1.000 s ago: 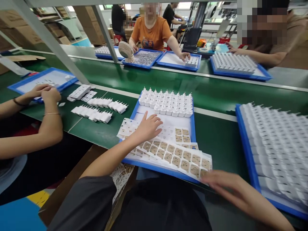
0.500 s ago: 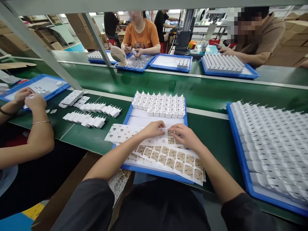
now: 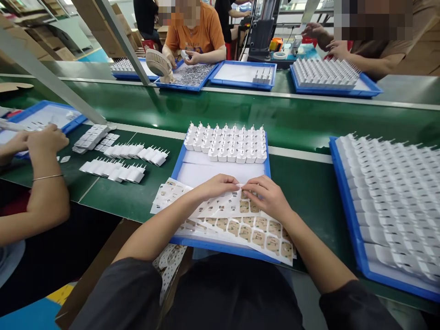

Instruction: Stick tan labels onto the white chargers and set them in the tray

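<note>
A white sticker sheet (image 3: 220,208) with tan stickers at its right end lies across the front of a blue-rimmed tray (image 3: 177,167). My left hand (image 3: 222,184) pinches the sheet's upper edge, thumb and fingers together. Right beside it, my right hand (image 3: 264,195) is closed on the same edge, over the tan stickers; its fingertips nearly touch the left ones, and any small piece between them is hidden. More sheets of tan stickers (image 3: 259,238) lie underneath, nearer my body. White plug adapters (image 3: 237,149) stand in rows at the tray's far end.
At right, a large blue tray (image 3: 350,229) holds many white plug parts. Left, white adapters (image 3: 113,169) lie in rows on the green bench (image 3: 151,195), near a co-worker's hands (image 3: 46,140). Opposite, a person in orange (image 3: 208,32) works behind a small fan (image 3: 158,64). A slanted post crosses the left.
My hands have drawn together until their fingertips almost meet at the sheet's edge. The view has tilted and shifted slightly. Across the bench, the right-hand person's hands have risen.
</note>
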A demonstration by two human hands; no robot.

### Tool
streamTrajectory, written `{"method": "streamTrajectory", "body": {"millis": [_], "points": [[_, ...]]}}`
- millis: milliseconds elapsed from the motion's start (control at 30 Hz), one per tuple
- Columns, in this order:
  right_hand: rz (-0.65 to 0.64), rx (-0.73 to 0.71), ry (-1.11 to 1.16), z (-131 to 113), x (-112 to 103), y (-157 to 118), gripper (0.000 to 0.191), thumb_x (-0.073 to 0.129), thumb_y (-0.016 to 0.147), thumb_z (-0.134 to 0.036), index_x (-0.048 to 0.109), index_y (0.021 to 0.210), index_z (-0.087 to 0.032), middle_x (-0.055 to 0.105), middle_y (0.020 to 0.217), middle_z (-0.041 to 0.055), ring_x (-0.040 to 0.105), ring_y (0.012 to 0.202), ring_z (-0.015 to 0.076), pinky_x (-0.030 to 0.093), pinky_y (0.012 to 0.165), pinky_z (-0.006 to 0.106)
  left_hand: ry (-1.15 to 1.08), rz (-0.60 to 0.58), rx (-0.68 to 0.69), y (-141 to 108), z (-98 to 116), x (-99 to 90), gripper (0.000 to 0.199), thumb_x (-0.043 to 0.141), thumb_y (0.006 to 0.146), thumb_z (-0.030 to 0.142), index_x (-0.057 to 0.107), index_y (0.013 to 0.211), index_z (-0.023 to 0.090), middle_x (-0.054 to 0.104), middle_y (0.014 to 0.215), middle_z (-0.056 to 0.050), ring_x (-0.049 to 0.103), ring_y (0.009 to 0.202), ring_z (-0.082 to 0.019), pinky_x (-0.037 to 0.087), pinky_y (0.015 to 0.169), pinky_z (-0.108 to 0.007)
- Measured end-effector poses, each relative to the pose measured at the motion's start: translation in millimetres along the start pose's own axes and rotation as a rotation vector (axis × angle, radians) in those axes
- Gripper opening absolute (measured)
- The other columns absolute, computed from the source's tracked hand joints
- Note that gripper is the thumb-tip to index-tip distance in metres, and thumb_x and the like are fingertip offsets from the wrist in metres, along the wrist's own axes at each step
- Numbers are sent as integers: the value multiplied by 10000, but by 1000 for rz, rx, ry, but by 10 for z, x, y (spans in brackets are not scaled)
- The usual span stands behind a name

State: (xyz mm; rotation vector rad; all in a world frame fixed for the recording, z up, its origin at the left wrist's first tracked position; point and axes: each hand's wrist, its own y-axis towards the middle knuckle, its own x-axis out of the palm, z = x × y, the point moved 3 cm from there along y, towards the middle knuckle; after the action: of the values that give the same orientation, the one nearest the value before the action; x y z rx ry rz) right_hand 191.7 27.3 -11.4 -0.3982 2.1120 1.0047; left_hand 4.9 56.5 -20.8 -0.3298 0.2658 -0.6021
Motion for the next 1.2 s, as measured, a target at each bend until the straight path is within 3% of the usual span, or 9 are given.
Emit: {"method": "streamTrajectory", "body": {"millis": [100, 200, 333, 500, 567, 733, 833, 967, 1200], "points": [[-2, -11, 4, -2, -6, 1, 147, 539, 960, -226, 684, 967, -248, 706, 941, 82, 620, 815, 215, 521, 725, 371, -21, -9, -2, 17, -24, 16, 261, 639, 727, 395, 678, 811, 151, 634, 709, 2, 543, 629, -112, 428, 608, -226], [-33, -17, 81, -17, -62, 20, 134, 540, 957, -239, 671, 935, -244, 695, 951, 83, 628, 843, 215, 531, 742, 368, 137, 29, 36, 55, -69, -21, 278, 597, 761, 405, 687, 831, 152, 659, 723, -5, 571, 633, -125, 451, 616, -234], [-66, 74, 288, -17, -186, 43, 96, 560, 951, -273, 647, 935, -239, 697, 954, 78, 650, 922, 223, 549, 785, 365, 378, 151, 61, 86, -106, -119, 254, 550, 814, 385, 688, 830, 173, 691, 774, -24, 621, 711, -177, 480, 669, -275], [-1, 274, 495, 54, -240, 24, 130, 586, 938, -320, 633, 870, -219, 698, 874, 63, 668, 823, 202, 543, 709, 329, 607, 349, 106, 68, -92, -160, 159, 617, 802, 296, 664, 911, 191, 675, 935, -85, 602, 975, -303, 450, 897, -415], [-10, 319, 524, 73, -208, 15, 142, 596, 930, -335, 640, 874, -213, 699, 848, 59, 663, 784, 196, 532, 669, 317, 689, 465, 137, 63, -79, -206, 211, 640, 805, 292, 632, 986, 184, 633, 1033, -116, 557, 1063, -334, 423, 956, -459], [-53, 347, 539, 68, -123, 3, 145, 622, 908, -339, 643, 867, -202, 701, 824, 51, 642, 719, 175, 529, 655, 309, 891, 927, 321, 92, -53, -506, 391, 623, 858, 296, 521, 1211, 161, 469, 1336, -185, 450, 1248, -351, 418, 1004, -464], [-59, 341, 529, 59, -113, 4, 140, 619, 909, -331, 645, 870, -200, 700, 814, 44, 633, 698, 163, 533, 659, 303, 973, 917, 351, 189, -108, -626, 456, 582, 895, 269, 476, 1332, 193, 369, 1489, -183, 431, 1297, -361, 409, 1023, -483], [-64, 335, 515, 46, -130, 15, 136, 620, 908, -325, 649, 870, -198, 708, 809, 41, 640, 691, 160, 537, 667, 304, 1133, 848, 329, 227, -142, -647, 394, 510, 922, 201, 516, 1316, 196, 355, 1541, -158, 441, 1304, -358, 441, 992, -475], [-59, 335, 540, 18, -156, 24, 80, 625, 896, -270, 651, 854, -207, 692, 804, 31, 632, 693, 154, 516, 662, 296, 1186, 855, 111, 80, -69, -677, 311, 523, 909, 202, 543, 1219, 185, 550, 1260, -130, 584, 1098, -262, 511, 730, -307]]}}
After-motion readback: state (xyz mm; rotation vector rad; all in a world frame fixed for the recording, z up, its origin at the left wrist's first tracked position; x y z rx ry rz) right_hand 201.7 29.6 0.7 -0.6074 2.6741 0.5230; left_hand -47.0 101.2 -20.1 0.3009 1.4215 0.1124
